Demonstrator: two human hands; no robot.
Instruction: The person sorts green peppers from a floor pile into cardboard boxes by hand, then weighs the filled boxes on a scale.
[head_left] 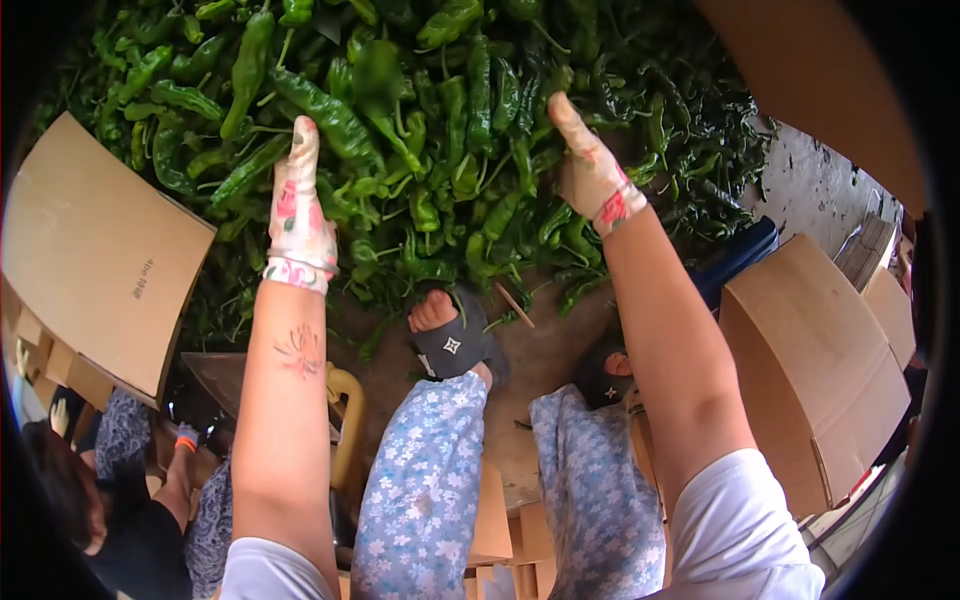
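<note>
A large heap of long green peppers (pixel 335 115) covers the ground in front of me. My left hand (pixel 300 220), in a white glove with pink flowers, rests against the near left side of the heap, its thumb stretched out forward. My right hand (pixel 597 180), gloved alike, reaches into the right side with its thumb pointing up and away. The two hands stand apart with peppers between them. The other fingers of both hands are mostly hidden; I see nothing gripped.
A cardboard box (pixel 110 260) stands at left, another open box (pixel 790 370) at right beside a dark blue object (pixel 735 260). My sandalled foot (pixel 440 330) is at the heap's near edge. A yellow curved tube (pixel 350 430) lies by my left forearm. Another person (pixel 140 540) is at lower left.
</note>
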